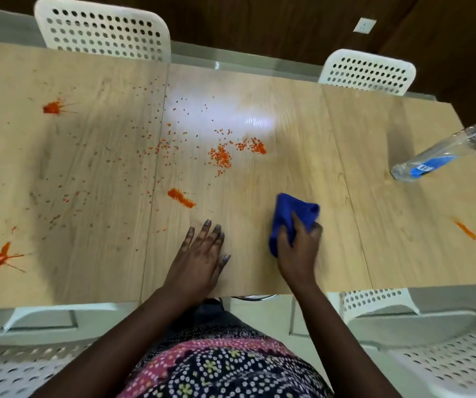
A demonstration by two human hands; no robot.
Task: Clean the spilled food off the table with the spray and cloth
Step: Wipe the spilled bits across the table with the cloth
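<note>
My right hand (298,251) grips a bunched blue cloth (285,216) and presses it on the light wooden table (259,268), right of centre near the front edge. My left hand (202,254) lies flat on the table with its fingers spread, holding nothing. Orange spilled food (221,158) is scattered as small grains over the middle of the table, with a thicker streak (180,198) just beyond my left hand. Red-orange splats sit at the far left (52,107) and near left (0,258). A clear spray bottle (443,152) with a blue label stands at the right.
Another orange smear (465,229) marks the right side of the table. White perforated chairs stand behind the table (103,30) (367,71) and at my side, right (380,301) and left. A dark floor lies beyond.
</note>
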